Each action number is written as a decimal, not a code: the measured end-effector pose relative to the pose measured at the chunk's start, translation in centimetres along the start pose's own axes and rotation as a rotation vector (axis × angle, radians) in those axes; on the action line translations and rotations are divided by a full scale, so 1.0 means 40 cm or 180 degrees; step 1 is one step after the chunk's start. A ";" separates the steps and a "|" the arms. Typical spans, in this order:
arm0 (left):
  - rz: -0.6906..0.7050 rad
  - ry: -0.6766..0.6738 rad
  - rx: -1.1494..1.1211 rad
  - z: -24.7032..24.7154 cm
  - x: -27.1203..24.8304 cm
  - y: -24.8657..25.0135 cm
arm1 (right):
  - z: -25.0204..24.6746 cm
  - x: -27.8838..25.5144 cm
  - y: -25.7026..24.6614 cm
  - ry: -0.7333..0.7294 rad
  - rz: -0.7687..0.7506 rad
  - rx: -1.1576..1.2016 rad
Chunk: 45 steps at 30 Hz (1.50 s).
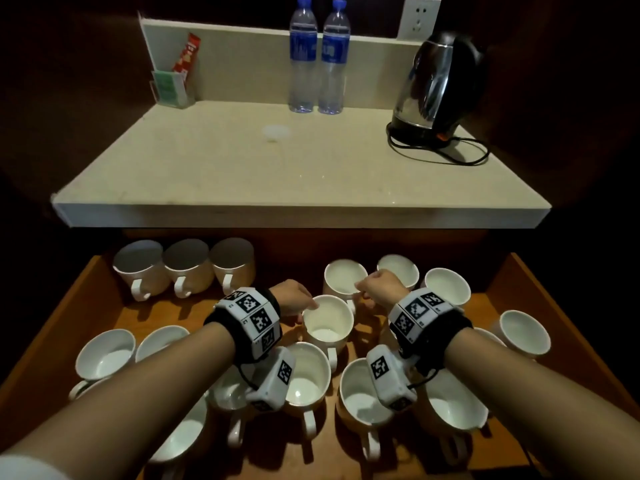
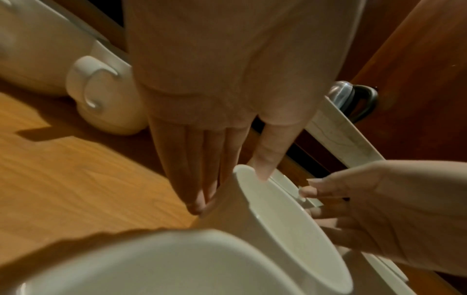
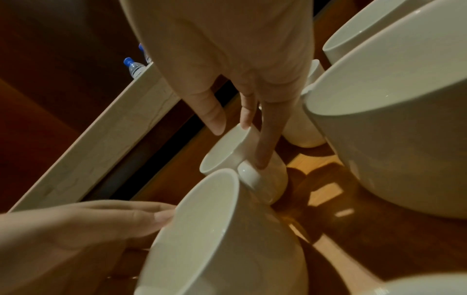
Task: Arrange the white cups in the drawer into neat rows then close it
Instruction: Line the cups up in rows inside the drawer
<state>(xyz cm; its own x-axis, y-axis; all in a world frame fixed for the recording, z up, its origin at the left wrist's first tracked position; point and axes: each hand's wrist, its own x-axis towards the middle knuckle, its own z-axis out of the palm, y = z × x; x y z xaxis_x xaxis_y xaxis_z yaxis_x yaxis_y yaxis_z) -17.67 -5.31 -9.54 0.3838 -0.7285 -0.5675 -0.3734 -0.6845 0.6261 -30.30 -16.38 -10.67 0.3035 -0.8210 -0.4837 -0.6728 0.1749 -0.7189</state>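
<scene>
Head view: front cups [image 1: 308, 374] partly behind forearms, wrist cameras.

Glossy white ceramic cups [image 1: 327, 323] sit on a smooth orange wood drawer [image 1: 540, 306], under a matt stone-look counter [image 1: 242, 168], shiny metal kettle [image 1: 433, 81], clear plastic bottles [image 1: 303, 57].

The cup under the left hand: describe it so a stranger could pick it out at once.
Start at the open wooden drawer below the counter and go to its middle. There the left hand holds a white cup by its rim, thumb inside. Unlike its neighbours, it sits between both hands.
</scene>
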 end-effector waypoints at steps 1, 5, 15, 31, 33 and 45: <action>-0.0019 -0.0043 0.0041 -0.001 0.004 -0.003 | 0.002 0.005 0.002 0.0010 -0.0023 0.0015; -0.0152 -0.0232 0.0107 -0.002 0.016 -0.015 | 0.010 0.015 0.013 0.0127 -0.0111 0.0068; -0.0083 -0.0174 0.0260 -0.008 0.034 -0.024 | 0.019 0.019 0.014 0.0155 -0.0169 -0.0012; -0.0337 0.0709 -0.0523 -0.114 0.089 -0.110 | 0.039 0.030 0.017 0.0244 -0.0137 0.0154; -0.0418 0.0675 -0.0746 -0.121 0.091 -0.118 | 0.042 0.030 0.015 0.0235 -0.0136 0.0148; -0.0623 -0.0147 -0.1775 -0.073 0.034 -0.096 | 0.053 0.014 0.013 -0.0025 -0.0147 0.0422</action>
<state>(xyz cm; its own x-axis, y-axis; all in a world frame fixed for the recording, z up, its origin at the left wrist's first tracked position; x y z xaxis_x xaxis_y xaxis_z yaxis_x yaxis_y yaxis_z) -13.24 -3.60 -11.16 0.3590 -0.5992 -0.7156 0.2057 -0.6971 0.6868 -29.03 -15.61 -12.38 0.3377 -0.8257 -0.4519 -0.5629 0.2077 -0.8000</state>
